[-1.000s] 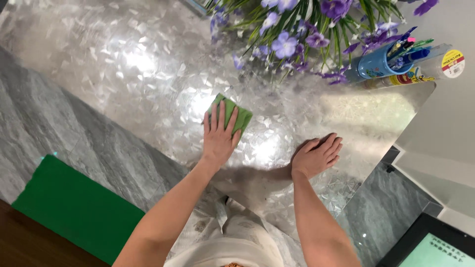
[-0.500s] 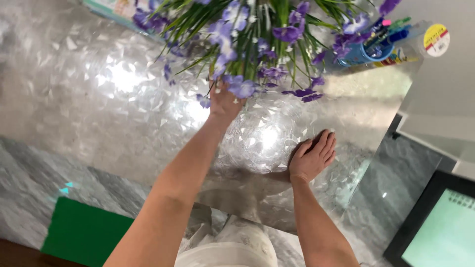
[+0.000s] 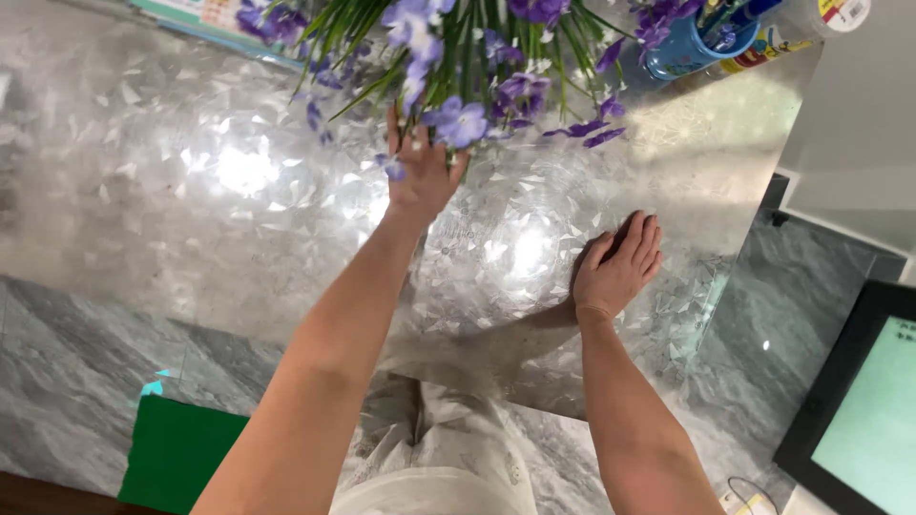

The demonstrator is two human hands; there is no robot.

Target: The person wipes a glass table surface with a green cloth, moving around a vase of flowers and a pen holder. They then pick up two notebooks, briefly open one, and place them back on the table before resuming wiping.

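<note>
Left hand [image 3: 420, 176] lies flat, grip released, on the shiny surface [image 3: 191, 191] right under the purple flowers [image 3: 458, 119], looks mid-wipe imo, right hand [image 3: 620, 269] also flat & released nearby; next stroke needs clearing stems w/o snagging.

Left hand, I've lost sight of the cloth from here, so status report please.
Left hand flat on the glossy tabletop, fingers under the purple flowers. Cloth not visible. Right hand flat, palm down, empty. Flowers overhang the left hand.

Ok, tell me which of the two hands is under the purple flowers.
The left hand: it reaches beneath the purple flowers, fingers partly hidden by blooms. The right hand lies flat on open tabletop, clear of them.
</note>
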